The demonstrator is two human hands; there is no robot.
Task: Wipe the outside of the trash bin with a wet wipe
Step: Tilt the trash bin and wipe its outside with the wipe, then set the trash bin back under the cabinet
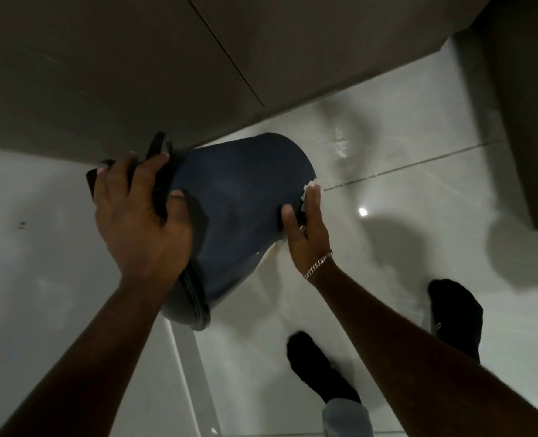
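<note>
A dark blue trash bin (239, 209) is held tilted in the air above the floor, its rim toward the left and its base toward the right. My left hand (138, 216) grips the rim, where a black bag liner (159, 171) folds over the edge. My right hand (307, 228) presses a white wet wipe (311, 186) against the bin's base end; only a small part of the wipe shows past the fingers. A chain bracelet sits on my right wrist.
Brown cabinet fronts (135, 67) run across the top, with another dark panel (532, 121) at the right. The glossy white tiled floor (387, 146) lies below. My two feet in black socks (321, 367) stand at the lower right.
</note>
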